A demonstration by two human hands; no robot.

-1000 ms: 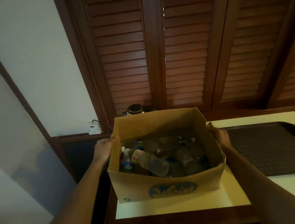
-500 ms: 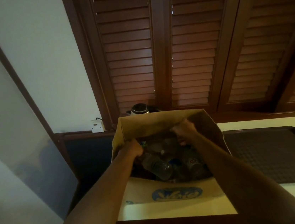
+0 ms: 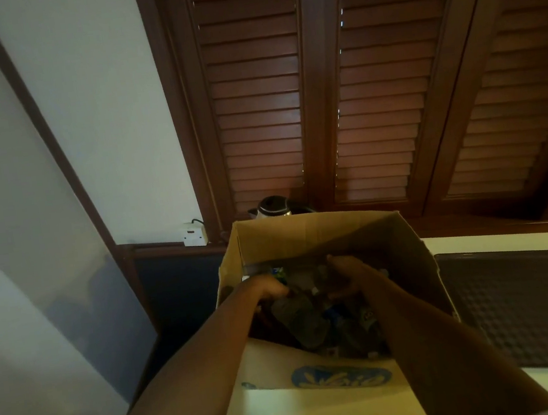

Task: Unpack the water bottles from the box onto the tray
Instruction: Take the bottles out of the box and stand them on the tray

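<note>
Head view, looking down: two bare forearms reach from the bottom edge into an open cardboard box [image 3: 307, 234] that stands on a pale surface [image 3: 325, 411] with a dark wooden front edge. The box carries a blue oval logo on its near wall. Inside, in deep shadow, lies a jumble of water bottles [image 3: 300, 321], some on their sides, with blue labels showing here and there. The left hand [image 3: 269, 289] is down among them at the box's left side, its fingers curled downward; whether they grip a bottle I cannot tell, since the dark hides them. The right hand [image 3: 341, 276] is near the middle of the box, fingers bent over something dark; what it holds, if anything, is not clear.

Just to the right of the box, a dark textured tray [image 3: 534, 313] lies flat on the same surface.

Beyond the box, a kettle [image 3: 271, 207] with a black lid peeks over its far wall. To its left a white wall socket [image 3: 194, 233] sits on a cream wall with dark wood trim. Tall brown louvred shutters [image 3: 371, 85] fill the back of the room.
</note>
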